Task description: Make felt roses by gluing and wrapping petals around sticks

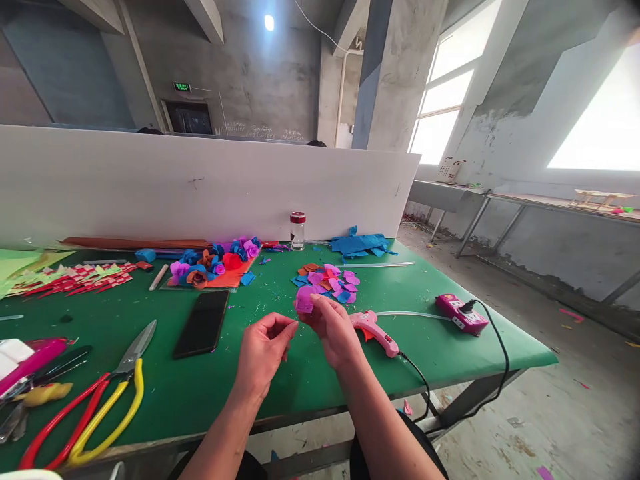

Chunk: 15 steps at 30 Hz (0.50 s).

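2 bare hands hover close together over the near edge of the green table (300, 383). The right hand (336, 335) pinches a purple paper piece (304, 299) between thumb and fingertips, raised just above the tabletop and just in front of the pile of cut petals (327, 280). The left hand (264, 350) sits just beside it, fingers curled in with the thumb meeting the fingertips. Whether anything small lies in that pinch cannot be told.

The paper piece looks thin, light and soft – it would likely crease or tear under a hard squeeze, so a gentle hold at its lower, gathered end seems safest, leaving the upper folds free.

A pink glue gun (375, 331) lies on the table just to the right of the right hand, its black cord running off the front edge. Further right sits a pink power strip (461, 313). To the left lie a dark phone (203, 323) and yellow-handled scissors (131, 352). Further back, finished paper flowers (215, 259) rest on an orange sheet, a small glass jar (297, 231) with a red cap stands by the white partition (200, 187), and blue paper scraps (361, 244) lie near it.
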Each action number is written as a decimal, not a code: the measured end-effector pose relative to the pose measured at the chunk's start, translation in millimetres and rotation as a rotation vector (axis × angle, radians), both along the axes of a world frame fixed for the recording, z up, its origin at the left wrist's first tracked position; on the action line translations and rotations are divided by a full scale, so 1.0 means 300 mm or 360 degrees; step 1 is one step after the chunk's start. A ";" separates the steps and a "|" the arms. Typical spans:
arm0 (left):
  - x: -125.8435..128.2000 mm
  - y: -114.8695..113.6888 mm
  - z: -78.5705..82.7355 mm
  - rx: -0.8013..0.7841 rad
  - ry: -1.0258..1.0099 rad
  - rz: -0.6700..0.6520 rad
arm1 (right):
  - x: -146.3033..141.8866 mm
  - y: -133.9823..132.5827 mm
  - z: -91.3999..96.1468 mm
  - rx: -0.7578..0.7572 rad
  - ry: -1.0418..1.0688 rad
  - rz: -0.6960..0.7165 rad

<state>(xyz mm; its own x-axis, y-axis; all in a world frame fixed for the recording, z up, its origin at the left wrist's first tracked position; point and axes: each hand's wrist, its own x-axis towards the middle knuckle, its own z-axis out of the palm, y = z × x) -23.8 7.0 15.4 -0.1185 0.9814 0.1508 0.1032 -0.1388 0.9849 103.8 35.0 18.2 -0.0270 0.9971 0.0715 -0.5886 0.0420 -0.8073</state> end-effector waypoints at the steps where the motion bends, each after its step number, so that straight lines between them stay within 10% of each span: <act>1: 0.000 0.001 -0.003 -0.0004 -0.0003 -0.0004 | -0.001 -0.001 0.001 -0.0020 0.0023 0.0014; 15: 0.016 0.004 -0.012 0.0000 -0.0123 0.0028 | -0.009 -0.014 0.000 -0.0032 0.0061 0.0245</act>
<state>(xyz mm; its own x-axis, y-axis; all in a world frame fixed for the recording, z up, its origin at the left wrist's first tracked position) -19.0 8.3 11.8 -0.1468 0.9791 0.1406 0.0294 -0.1378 0.9900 101.2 30.8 18.1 -0.1775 0.9825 0.0557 -0.6174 -0.0671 -0.7838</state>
